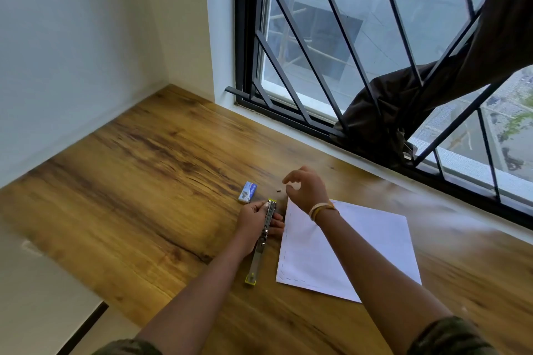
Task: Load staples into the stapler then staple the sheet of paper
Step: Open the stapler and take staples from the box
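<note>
Desk (138, 170): warm brown wood grain with dark streaks. Stapler (261, 242): silver metal with yellow ends; staple box (248, 192): blue and white; paper (352, 245): white, with a faint dashed line along its left and lower edges. Wall (72, 37): off-white; window grille (317, 46): black diagonal bars; cloth (403, 101): dark brown; bangle (320, 208): gold; sleeves (450, 337): olive green.

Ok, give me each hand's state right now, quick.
Left hand: fingers curled round the opened stapler, holding it on the table.
Right hand: raised, fingers loosely curled, holding nothing visible.
</note>
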